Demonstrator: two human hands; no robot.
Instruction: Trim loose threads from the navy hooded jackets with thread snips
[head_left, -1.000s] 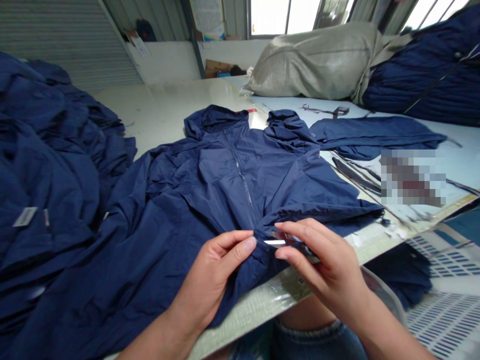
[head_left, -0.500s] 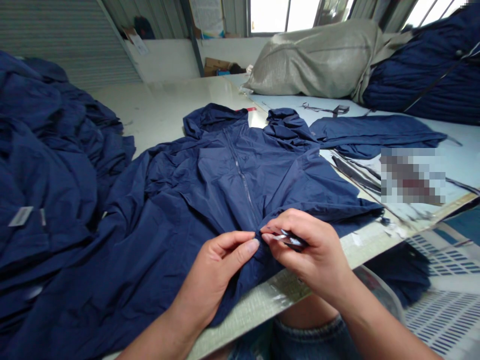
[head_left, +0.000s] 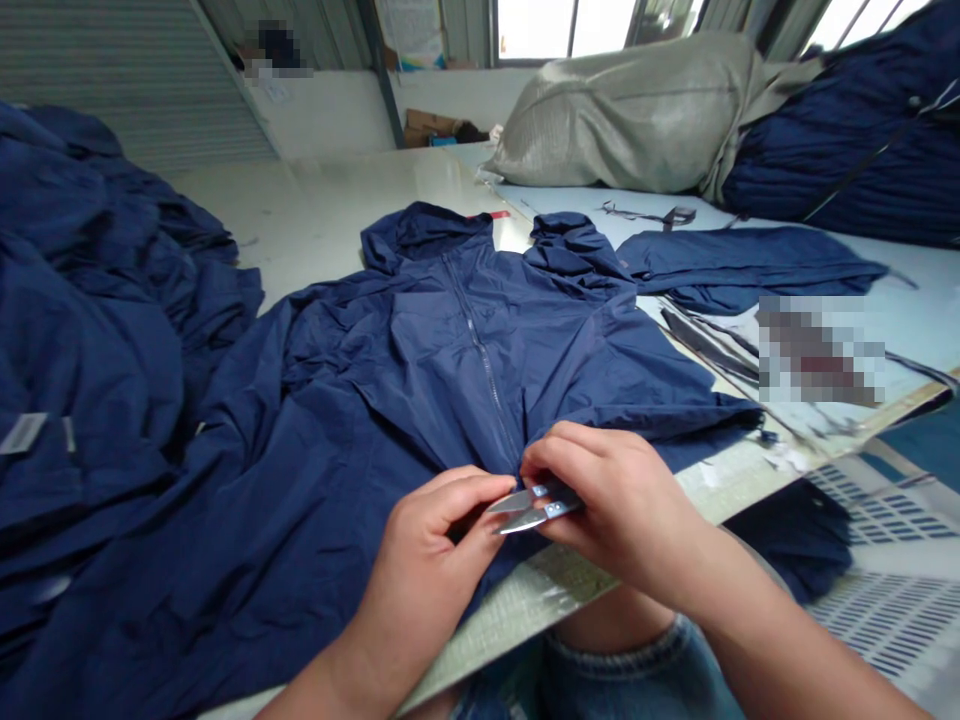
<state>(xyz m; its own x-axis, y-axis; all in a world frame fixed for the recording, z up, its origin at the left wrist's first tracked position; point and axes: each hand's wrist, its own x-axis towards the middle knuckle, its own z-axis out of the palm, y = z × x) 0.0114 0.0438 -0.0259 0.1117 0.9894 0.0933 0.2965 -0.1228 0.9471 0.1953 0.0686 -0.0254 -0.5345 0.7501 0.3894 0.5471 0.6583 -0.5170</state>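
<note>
Thread snips (head_left: 534,507) over navy jacket (head_left: 450,370) — garment heap (head_left: 97,300) alongside.

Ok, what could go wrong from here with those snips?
The thread snips in the right hand point toward the left hand, so a slip could probably nick those fingers. Their tips are also close to the navy jacket near the lower end of the zipper, so they might snag or cut the thin fabric.

Navy jacket (head_left: 442,370), seemingly unpatterned; silver thread snips (head_left: 534,508).
</note>
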